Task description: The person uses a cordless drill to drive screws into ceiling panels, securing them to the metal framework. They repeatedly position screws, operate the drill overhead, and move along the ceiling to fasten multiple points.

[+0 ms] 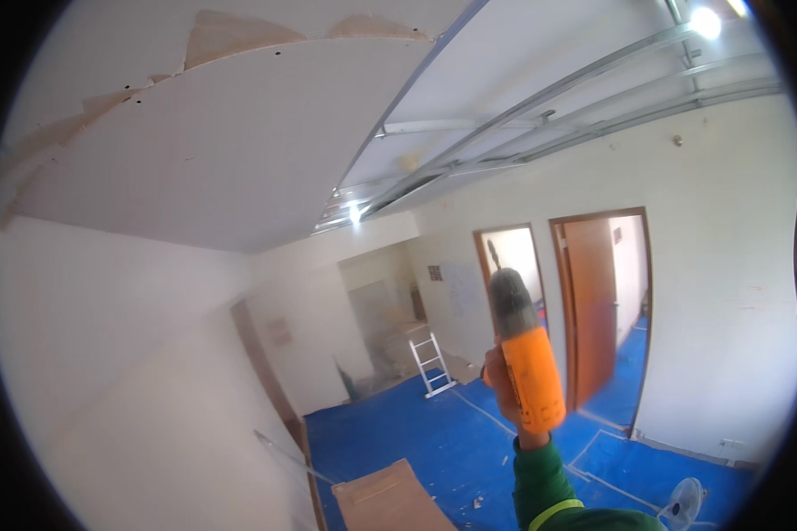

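Note:
My right hand, in a green sleeve, grips an orange and black cordless drill, raised in front of me with its bit angled upward; the drill's body hides much of the hand. Overhead at the left, a pale ceiling board has a ragged seam of torn paper and several dark spots along it. To its right, metal ceiling channels run beside glowing lamps. My left hand is out of sight.
Blue floor sheeting covers much of the room. Below are a brown board, a white ladder and a fan. White walls surround two wood-framed doorways, one with an orange-brown door, and a recessed opening.

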Demonstrator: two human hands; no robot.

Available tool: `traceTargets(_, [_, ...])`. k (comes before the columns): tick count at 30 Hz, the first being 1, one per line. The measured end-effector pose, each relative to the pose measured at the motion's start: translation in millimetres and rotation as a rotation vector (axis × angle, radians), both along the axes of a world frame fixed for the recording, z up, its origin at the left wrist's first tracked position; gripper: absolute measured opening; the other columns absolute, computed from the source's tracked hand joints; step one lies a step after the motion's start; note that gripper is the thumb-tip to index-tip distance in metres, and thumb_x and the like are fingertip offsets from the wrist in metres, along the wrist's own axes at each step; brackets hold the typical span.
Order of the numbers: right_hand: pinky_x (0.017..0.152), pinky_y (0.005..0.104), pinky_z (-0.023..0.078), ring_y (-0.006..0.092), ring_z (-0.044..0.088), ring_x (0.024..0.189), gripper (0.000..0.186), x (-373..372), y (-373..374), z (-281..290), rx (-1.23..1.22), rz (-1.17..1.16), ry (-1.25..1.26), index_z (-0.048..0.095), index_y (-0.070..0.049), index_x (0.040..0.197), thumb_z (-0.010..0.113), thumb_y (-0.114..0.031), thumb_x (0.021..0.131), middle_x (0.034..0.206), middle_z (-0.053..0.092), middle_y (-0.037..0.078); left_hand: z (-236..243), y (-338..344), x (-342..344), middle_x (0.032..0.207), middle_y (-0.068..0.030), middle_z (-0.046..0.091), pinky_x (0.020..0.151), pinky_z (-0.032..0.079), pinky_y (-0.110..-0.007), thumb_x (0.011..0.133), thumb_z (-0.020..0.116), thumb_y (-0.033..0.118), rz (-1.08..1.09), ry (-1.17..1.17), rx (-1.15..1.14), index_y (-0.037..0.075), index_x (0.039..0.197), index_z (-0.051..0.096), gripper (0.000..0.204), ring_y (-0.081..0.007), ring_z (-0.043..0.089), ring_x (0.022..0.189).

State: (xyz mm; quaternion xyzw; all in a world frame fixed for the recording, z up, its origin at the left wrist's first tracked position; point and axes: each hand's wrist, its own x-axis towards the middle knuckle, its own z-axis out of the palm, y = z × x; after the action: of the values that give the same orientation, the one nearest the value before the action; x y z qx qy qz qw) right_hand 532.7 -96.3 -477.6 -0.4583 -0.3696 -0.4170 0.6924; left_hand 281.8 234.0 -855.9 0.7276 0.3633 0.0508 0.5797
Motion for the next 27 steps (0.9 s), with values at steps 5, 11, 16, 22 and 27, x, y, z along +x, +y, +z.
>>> traceTargets(5, [0.079, 0.0279, 0.055, 0.0126, 0.067, 0.093, 0.033, -54, -16, 19, 0.114, 0.097, -0.072, 0.064, -0.004, 0.129, 0.071, 0.005, 0.098, 0.107, 0.068, 0.002, 8, -38, 38, 0.088, -0.0017, 0.064, 0.078, 0.053, -0.029, 0.109, 0.068, 0.032, -0.111, -0.072, -0.137, 0.010, 0.107, 0.067, 0.022, -0.0112, 0.061, 0.080])
traceTargets(11, [0.073, 0.0295, 0.055, 0.0122, 0.068, 0.085, 0.022, -113, -35, 34, 0.079, 0.090, 0.007, 0.068, -0.005, 0.122, 0.071, 0.000, 0.101, 0.093, 0.069, 0.003, 14, -67, 63, 0.089, -0.0017, 0.063, 0.082, 0.052, -0.031, 0.108, 0.068, 0.038, -0.206, -0.130, -0.266, 0.011, 0.109, 0.068, 0.027, -0.0118, 0.061, 0.081])
traceTargets(16, [0.087, 0.0337, 0.059, 0.0166, 0.070, 0.093, 0.032, -106, -66, 0, -0.229, -0.244, -0.019, 0.062, -0.004, 0.131, 0.072, 0.002, 0.101, 0.111, 0.068, 0.004, 13, -83, 65, 0.090, -0.0017, 0.062, 0.086, 0.052, -0.032, 0.107, 0.067, 0.043, -0.247, -0.168, -0.383, 0.012, 0.110, 0.068, 0.031, -0.0123, 0.060, 0.083])
traceTargets(22, [0.083, 0.0323, 0.059, 0.0177, 0.071, 0.089, 0.024, -144, -63, 0, -0.101, -0.110, 0.062, 0.065, -0.003, 0.124, 0.070, 0.003, 0.101, 0.103, 0.070, 0.005, 6, -92, 41, 0.091, -0.0017, 0.061, 0.090, 0.052, -0.034, 0.106, 0.067, 0.048, -0.185, -0.238, -0.554, 0.013, 0.112, 0.069, 0.036, -0.0129, 0.060, 0.084])
traceTargets(27, [0.084, 0.0343, 0.061, 0.0172, 0.073, 0.087, 0.031, -126, -50, -29, 0.068, 0.131, -0.003, 0.063, -0.001, 0.130, 0.070, 0.008, 0.100, 0.113, 0.071, 0.008, 3, -93, 10, 0.092, -0.0017, 0.061, 0.093, 0.052, -0.035, 0.105, 0.067, 0.053, -0.080, -0.342, -0.692, 0.014, 0.114, 0.070, 0.040, -0.0135, 0.059, 0.086])
